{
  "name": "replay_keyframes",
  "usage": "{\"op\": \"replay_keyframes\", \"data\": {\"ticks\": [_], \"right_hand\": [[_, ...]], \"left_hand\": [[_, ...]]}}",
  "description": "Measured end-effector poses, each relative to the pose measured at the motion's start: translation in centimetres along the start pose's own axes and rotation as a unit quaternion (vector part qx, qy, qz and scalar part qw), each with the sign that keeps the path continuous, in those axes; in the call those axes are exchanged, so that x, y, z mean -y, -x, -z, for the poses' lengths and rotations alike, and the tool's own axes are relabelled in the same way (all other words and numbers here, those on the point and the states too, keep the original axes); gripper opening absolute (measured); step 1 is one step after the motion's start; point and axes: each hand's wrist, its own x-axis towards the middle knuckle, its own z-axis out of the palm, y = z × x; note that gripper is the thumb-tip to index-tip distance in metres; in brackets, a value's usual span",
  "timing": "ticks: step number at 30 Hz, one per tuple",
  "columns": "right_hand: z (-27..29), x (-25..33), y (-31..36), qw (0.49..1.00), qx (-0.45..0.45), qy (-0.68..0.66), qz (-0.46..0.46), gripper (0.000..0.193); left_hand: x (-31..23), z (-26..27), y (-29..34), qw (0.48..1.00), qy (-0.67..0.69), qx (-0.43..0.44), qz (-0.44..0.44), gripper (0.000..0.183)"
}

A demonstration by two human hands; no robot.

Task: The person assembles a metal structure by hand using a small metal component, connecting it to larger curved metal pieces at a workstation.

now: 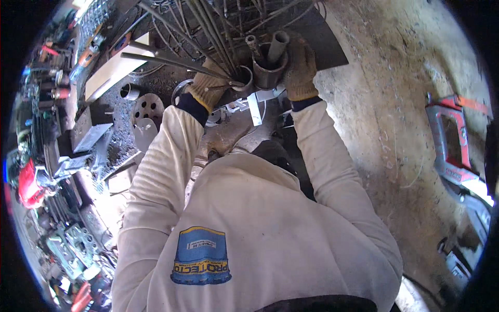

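Note:
Both my hands wear tan knit work gloves and are raised at the top middle. My left hand (209, 87) is closed against the left side of a short metal tube (245, 79), which bristles with long thin metal rods (212, 31). On the other side, my right hand (301, 67) wraps round a wider, darker pipe cup (267, 79). Standing in that cup are a grey pipe piece (278, 46) and a thinner rod with a socket-like end (254, 48). Tube and cup sit side by side; whether they are joined I cannot tell. The rods partly hide my left fingers.
A dark workbench (332, 52) lies beneath the hands. To the left are a pale angled metal bar (117, 73), a perforated disc (148, 108) and a short pipe ring (130, 92). Many tools crowd the far left. A red-and-grey frame (451, 138) stands on the concrete floor (374, 104) at right.

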Motion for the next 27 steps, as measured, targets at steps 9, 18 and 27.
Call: {"op": "replay_keyframes", "data": {"ticks": [9,18,27], "right_hand": [[0.1,2.4,-1.2,0.971,0.230,-0.048,-0.035,0.058],[-0.1,0.4,-1.9,0.898,0.238,-0.305,-0.210,0.061],[-0.4,1.2,-2.1,0.771,0.232,-0.483,-0.344,0.046]], "left_hand": [[-2.6,-1.0,0.2,0.966,0.189,-0.096,0.150,0.040],[-2.3,-1.7,0.7,0.971,0.161,-0.142,0.107,0.030],[-7.4,-0.9,-0.4,0.923,0.097,-0.210,0.308,0.032]]}}
